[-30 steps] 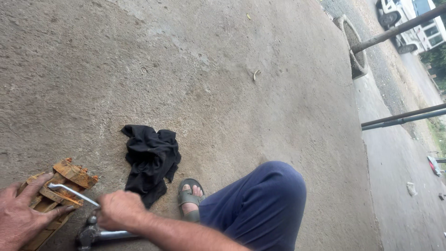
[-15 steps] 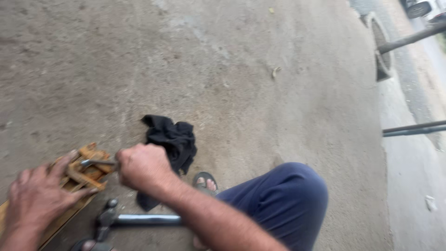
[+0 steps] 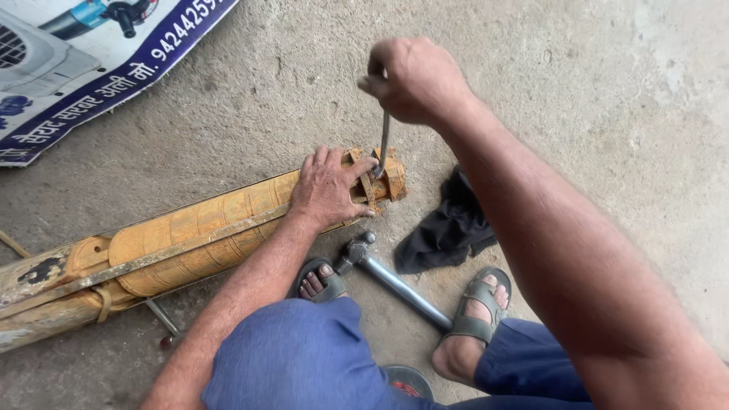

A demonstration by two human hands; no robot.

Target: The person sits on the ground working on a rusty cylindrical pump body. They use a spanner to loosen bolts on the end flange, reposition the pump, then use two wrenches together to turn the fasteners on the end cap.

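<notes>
Head view shows your left hand (image 3: 328,186) pressed flat on the rusty cylinder (image 3: 205,228), which lies lengthwise on the floor, while your right hand (image 3: 414,80) is clenched on a thin metal rod (image 3: 384,144) standing upright over its near end.

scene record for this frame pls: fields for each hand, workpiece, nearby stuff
left hand: pressed flat on the end of the long rusty orange-brown cylinder
right hand: fist around a thin grey metal tool, tip at the cylinder's end fitting
workpiece: lies on the grey concrete floor, metal straps along its length
nearby: grey metal hammer between the sandalled feet; crumpled black cloth; printed banner top left
</notes>
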